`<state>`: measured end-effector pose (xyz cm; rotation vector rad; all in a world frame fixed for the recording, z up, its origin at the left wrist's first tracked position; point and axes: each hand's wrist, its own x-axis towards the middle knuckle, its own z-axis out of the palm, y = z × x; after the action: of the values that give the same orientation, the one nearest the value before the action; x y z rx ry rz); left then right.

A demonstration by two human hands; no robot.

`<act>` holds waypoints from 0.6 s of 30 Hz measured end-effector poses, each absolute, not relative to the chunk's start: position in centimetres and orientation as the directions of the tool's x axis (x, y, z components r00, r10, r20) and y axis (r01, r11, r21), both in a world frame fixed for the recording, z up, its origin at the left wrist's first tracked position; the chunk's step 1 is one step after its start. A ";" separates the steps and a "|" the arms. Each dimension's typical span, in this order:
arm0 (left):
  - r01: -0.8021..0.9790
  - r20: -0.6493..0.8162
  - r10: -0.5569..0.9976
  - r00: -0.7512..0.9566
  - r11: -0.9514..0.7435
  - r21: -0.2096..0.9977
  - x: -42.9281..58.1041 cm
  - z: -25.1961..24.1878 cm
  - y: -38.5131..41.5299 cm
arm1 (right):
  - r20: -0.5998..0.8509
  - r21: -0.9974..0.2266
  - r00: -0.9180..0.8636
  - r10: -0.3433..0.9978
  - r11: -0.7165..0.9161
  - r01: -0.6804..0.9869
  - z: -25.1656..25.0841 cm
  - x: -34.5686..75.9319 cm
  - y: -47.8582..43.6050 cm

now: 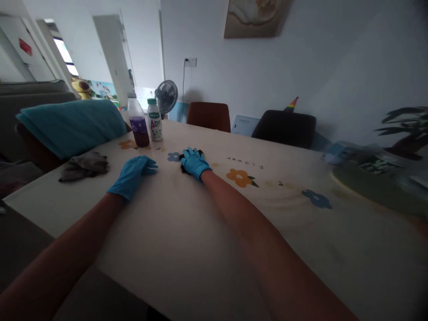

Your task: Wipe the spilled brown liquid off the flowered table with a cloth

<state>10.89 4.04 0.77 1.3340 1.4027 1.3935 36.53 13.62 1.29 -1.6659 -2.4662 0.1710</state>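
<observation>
My right hand (195, 163), in a blue glove, presses down on a dark cloth (183, 168) against the flower-printed tablecloth (160, 232). Only the cloth's edges show from under the fingers, so its full shape is hidden. To the left, my left hand (133, 176) wears a matching blue glove and holds nothing; its fingers point forward and to the right, slightly apart, close to the tabletop. A crumpled grey rag (85, 166) lies beyond it near the table's left edge.
Two bottles stand at the far left: one with purple liquid (138, 127) and a white one with a green cap (154, 122). Chairs (207, 115) line the far side. A green round mat (374, 189) and a potted plant (388, 158) are at the right.
</observation>
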 end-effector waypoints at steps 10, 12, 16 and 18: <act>0.217 0.151 0.970 -0.188 -0.109 0.970 10.9 1.0 3.3 | 0.055 -0.165 -0.050 0.997 0.058 0.985 0.7 49.0 17.7; 0.213 0.144 0.970 -0.196 -0.102 0.972 11.1 1.0 3.2 | 0.057 -0.157 0.016 0.998 -0.007 0.988 0.7 52.4 17.6; 0.212 0.125 0.970 -0.207 -0.081 0.974 11.3 1.3 3.1 | 0.061 -0.137 0.127 0.990 -0.118 0.984 0.4 59.0 16.4; 0.227 0.123 0.971 -0.203 -0.076 0.971 11.3 1.4 3.1 | 0.069 -0.119 0.157 0.985 -0.148 0.982 0.2 62.0 15.6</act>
<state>11.29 3.07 1.45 1.3388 1.4879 1.3362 62.03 15.57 0.17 -2.2824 -1.9556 0.0370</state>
